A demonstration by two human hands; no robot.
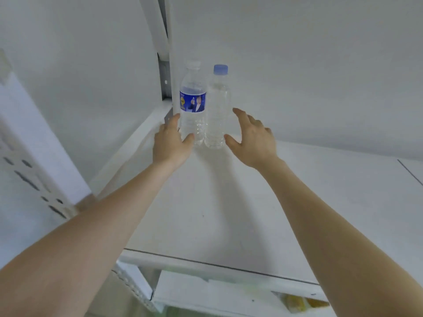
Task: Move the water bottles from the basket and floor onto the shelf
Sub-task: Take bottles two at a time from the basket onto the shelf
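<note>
Your left hand is spread wide around the lower part of the labelled bottle. Its fingers lie straight along the bottle's left side and the thumb reaches across the front near the base. The thumb may be touching the plastic, but the blur there makes it hard to be sure; the fingers are not curled round the bottle. Your right hand is also spread, with the fingers fanned and relaxed. Its thumb is just beside the base of the blue-capped bottle, and the fingers stand apart from it on the right.

Both bottles stand upright, side by side and touching, a little above the centre of the frame. The labelled one, with a blue label and a clear cap, is on the left. They sit on the white shelf, near its far left corner and close to the white wall behind them.

A grey metal post rises just behind the labelled bottle. At the left edge of the frame is a white perforated panel. In the lower right, under the shelf's front edge, something yellow shows, too blurred to identify.
</note>
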